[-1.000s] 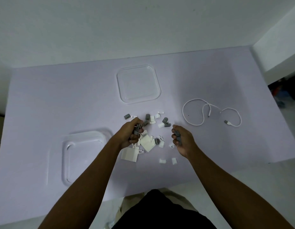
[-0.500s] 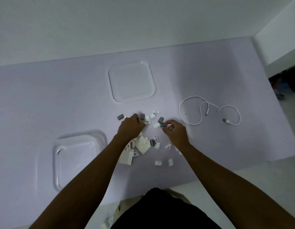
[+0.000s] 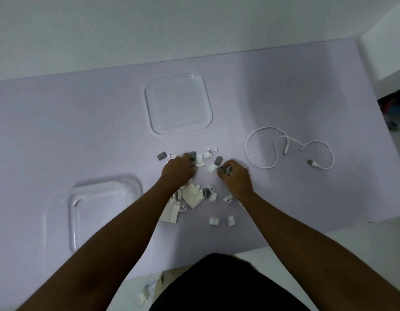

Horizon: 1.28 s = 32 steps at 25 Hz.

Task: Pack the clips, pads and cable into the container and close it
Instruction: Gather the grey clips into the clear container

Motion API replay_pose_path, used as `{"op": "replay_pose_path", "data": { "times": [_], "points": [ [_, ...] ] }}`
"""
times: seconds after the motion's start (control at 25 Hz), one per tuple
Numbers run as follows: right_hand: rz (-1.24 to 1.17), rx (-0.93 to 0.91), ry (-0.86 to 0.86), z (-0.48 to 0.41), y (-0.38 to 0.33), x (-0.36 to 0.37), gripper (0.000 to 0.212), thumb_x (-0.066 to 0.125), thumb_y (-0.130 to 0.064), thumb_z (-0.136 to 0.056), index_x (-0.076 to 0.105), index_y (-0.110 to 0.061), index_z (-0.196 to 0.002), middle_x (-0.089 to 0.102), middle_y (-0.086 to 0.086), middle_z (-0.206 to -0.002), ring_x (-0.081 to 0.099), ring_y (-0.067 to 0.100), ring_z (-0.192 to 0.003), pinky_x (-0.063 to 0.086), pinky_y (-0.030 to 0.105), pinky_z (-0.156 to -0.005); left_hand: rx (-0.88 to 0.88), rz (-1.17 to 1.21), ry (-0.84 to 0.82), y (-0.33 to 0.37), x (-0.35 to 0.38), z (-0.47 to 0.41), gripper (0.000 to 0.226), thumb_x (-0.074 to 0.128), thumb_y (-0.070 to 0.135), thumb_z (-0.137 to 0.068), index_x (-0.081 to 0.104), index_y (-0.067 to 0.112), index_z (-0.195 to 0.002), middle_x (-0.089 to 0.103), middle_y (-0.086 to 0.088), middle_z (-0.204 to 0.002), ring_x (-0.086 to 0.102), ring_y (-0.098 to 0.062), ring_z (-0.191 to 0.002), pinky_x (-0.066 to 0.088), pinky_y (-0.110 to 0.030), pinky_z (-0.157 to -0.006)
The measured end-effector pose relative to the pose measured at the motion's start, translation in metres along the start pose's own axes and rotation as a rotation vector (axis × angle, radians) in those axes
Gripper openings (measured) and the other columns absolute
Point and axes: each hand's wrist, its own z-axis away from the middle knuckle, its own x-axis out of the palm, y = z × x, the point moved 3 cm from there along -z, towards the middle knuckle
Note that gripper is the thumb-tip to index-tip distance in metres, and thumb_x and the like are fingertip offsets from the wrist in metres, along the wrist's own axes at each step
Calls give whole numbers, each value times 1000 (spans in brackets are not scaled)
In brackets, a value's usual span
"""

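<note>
Several small grey and white clips [image 3: 211, 168] lie scattered mid-table, with white square pads [image 3: 192, 195] just below them. My left hand [image 3: 177, 171] rests knuckles-up over the clips, fingers curled on grey clips at its fingertips. My right hand [image 3: 235, 176] pinches grey clips between thumb and fingers. A white cable [image 3: 276, 151] lies looped to the right, apart from both hands. The clear container [image 3: 98, 212] stands open at the left, and its clear lid [image 3: 178, 104] lies flat at the back.
The lilac table [image 3: 82, 135] meets a white wall at the back. Two white clips [image 3: 221, 221] lie near the front edge. Some white bits [image 3: 145, 295] lie on the floor beside my dark clothing.
Both hands moved away from me into the far part of the clip pile. The right hand, earlier held apart at the right, now pinches clips close beside the left hand.
</note>
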Motion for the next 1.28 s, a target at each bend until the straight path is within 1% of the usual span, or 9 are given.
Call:
{"op": "replay_pose_path", "data": {
  "times": [0.12, 0.2, 0.32, 0.48, 0.64, 0.72, 0.8, 1.04, 1.28],
  "points": [
    [-461, 199, -4, 5, -5, -8, 21, 79, -24, -83, 63, -10, -82, 59, 5, -66, 48, 18, -54, 40, 27, -49, 9, 52, -20, -1, -3, 5, 34, 50, 32, -95, 52, 5, -116, 65, -18, -106, 64, -35, -95, 45, -34, -72],
    [-701, 250, -77, 14, -17, -14, 20, 78, -23, -85, 66, -7, -88, 59, 9, -66, 46, 17, -49, 38, 26, -42, 39, 97, -54, 0, -8, 13, 31, 50, 33, -96, 53, 6, -110, 65, -17, -103, 62, -32, -91, 43, -33, -70],
    [-822, 254, -208, 30, -39, -13, 20, 76, -23, -87, 67, -7, -97, 57, 9, -70, 46, 15, -52, 36, 25, -44, 47, 231, -5, -5, -25, 34, 25, 52, 34, -94, 53, 9, -97, 64, -11, -91, 60, -29, -81, 41, -33, -64],
    [-930, 180, -416, 51, -82, -1, 10, 70, -16, -90, 61, -14, -94, 51, 3, -70, 44, 14, -53, 29, 23, -45, 10, 399, 132, -43, -60, 84, 20, 57, 31, -90, 52, 12, -86, 62, -1, -79, 58, -24, -65, 42, -32, -58],
    [-873, 96, -607, 79, -131, 34, 5, 67, -15, -93, 65, -17, -88, 52, 2, -75, 42, 14, -56, 30, 22, -45, -169, 389, 205, -128, -74, 151, 24, 58, 31, -85, 52, 9, -79, 59, -6, -67, 48, -20, -58, 38, -30, -55],
    [-791, 65, -683, 96, -151, 57, 2, 67, -15, -93, 66, -13, -93, 52, 6, -78, 44, 15, -58, 31, 24, -48, -289, 309, 231, -171, -68, 179, 23, 56, 29, -85, 51, 7, -79, 55, -4, -65, 48, -22, -61, 37, -31, -56],
    [-732, 42, -751, 114, -169, 84, 8, 69, -17, -92, 68, -10, -97, 53, 8, -78, 45, 16, -59, 32, 26, -49, -370, 184, 191, -205, -55, 198, 22, 53, 30, -85, 49, 9, -81, 54, -3, -72, 53, -25, -70, 38, -31, -61],
    [-588, 7, -871, 159, -199, 155, 14, 71, -22, -92, 69, -10, -98, 55, 8, -78, 47, 16, -59, 34, 26, -49, -322, -189, 36, -249, -18, 219, 28, 53, 33, -86, 64, 12, -100, 69, -6, -98, 67, -28, -89, 46, -30, -71],
    [-451, -73, -791, 166, -205, 188, 13, 71, -25, -91, 66, -14, -91, 53, 11, -71, 45, 22, -62, 40, 31, -50, -282, -330, -10, -263, 6, 218, 28, 49, 27, -91, 66, 15, -110, 66, -7, -112, 66, -28, -101, 51, -35, -84]
  ]
}}
